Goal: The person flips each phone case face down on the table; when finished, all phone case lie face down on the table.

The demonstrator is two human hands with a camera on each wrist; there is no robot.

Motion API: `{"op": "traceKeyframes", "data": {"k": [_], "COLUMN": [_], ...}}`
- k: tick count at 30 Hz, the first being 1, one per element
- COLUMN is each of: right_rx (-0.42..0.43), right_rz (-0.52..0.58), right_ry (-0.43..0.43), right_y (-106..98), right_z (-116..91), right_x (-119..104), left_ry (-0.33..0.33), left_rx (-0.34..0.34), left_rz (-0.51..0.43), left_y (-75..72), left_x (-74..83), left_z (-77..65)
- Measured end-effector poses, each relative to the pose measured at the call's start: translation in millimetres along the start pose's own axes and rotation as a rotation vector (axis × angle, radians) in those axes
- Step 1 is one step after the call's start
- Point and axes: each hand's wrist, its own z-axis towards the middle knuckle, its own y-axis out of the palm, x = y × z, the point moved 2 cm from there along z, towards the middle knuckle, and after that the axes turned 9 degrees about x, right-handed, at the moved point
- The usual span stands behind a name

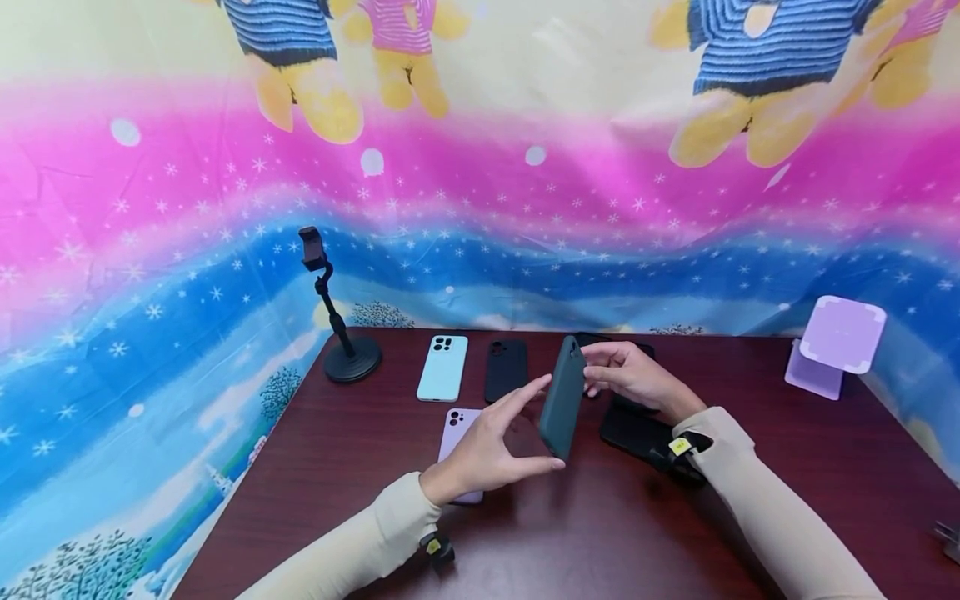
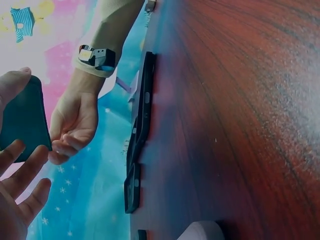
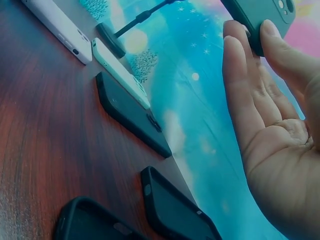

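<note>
A dark green phone case (image 1: 562, 408) is raised above the table, tilted on its edge between both hands. My left hand (image 1: 483, 446) holds it with the thumb at the lower end and the fingers along the near side. At the upper end, my right hand (image 1: 633, 375) pinches a corner between thumb and fingers, beside the camera cutouts of the case (image 3: 262, 20) in the right wrist view. From the left wrist, the flat dark face of the case (image 2: 24, 122) shows. Under the left hand lies a lilac phone case (image 1: 456, 433), partly covered.
A mint case (image 1: 442, 368) and a black case (image 1: 506, 371) lie toward the back. More black cases (image 1: 633, 429) lie beneath the right arm. A black phone stand (image 1: 352, 358) stands at back left, a lilac stand (image 1: 843, 333) at back right. Printed cloth hangs behind.
</note>
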Motion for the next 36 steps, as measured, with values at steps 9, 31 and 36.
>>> {"op": "traceKeyframes", "data": {"k": [9,31,36], "right_rx": [-0.002,0.119,0.154], "right_rz": [0.007,-0.029,-0.041], "right_ry": [0.012,0.068,0.064], "right_y": [-3.6,-9.1,-7.7], "right_z": [-3.1,-8.4,-8.6], "right_x": [-0.1,-5.3,-7.2], "left_ry": [-0.019,0.01,0.016], "left_rx": [0.009,0.064,0.057], "left_rz": [-0.006,0.07,0.092], "left_y": [-1.2,-4.1,-2.8], "left_x": [-1.0,-7.0,-7.6], "left_z": [-1.9,-3.1,-3.8]}}
